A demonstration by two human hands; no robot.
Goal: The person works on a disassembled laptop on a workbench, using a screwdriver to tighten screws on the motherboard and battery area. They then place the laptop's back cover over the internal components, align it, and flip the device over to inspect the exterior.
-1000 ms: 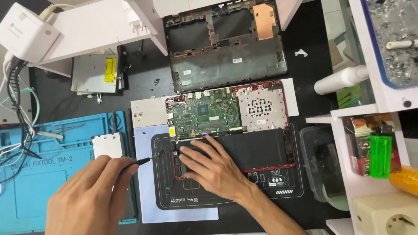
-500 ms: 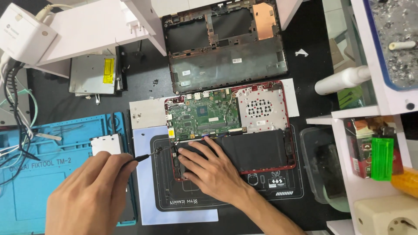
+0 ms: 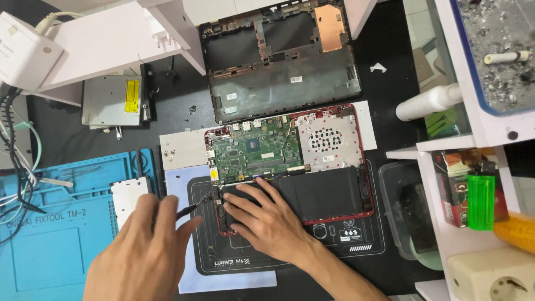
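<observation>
Lying open on a black work mat (image 3: 334, 245) at the middle of the desk (image 3: 184, 108), the red-framed laptop base (image 3: 290, 161) has its long axis running left to right, its green circuit board (image 3: 251, 150) and silver fan plate (image 3: 329, 139) toward the far edge and its flat black battery (image 3: 323, 192) toward the person. The right hand (image 3: 264, 220) rests palm down on the base's near left corner, fingers (image 3: 245, 192) spread apart and flat, tips touching the battery's left end just below the circuit board; they clamp on nothing.

The left hand (image 3: 145, 251) is curled, its fingers together around a thin black tool (image 3: 186, 210). The tool's long axis slants up and to the right, and its tip points at the left edge of the laptop base, just beside the right hand's thumb; whether the tip touches the frame cannot be told.

Beyond the base lies a detached black bottom cover (image 3: 278, 83), inner side up, its long axis also left to right. Left of the hands is a blue repair mat (image 3: 50, 234) with a small silver drive (image 3: 129, 195) on its right edge. A grey optical drive (image 3: 111, 100) sits further back, and a green lighter (image 3: 481, 200) stands on a white shelf (image 3: 440, 146) at the right.
</observation>
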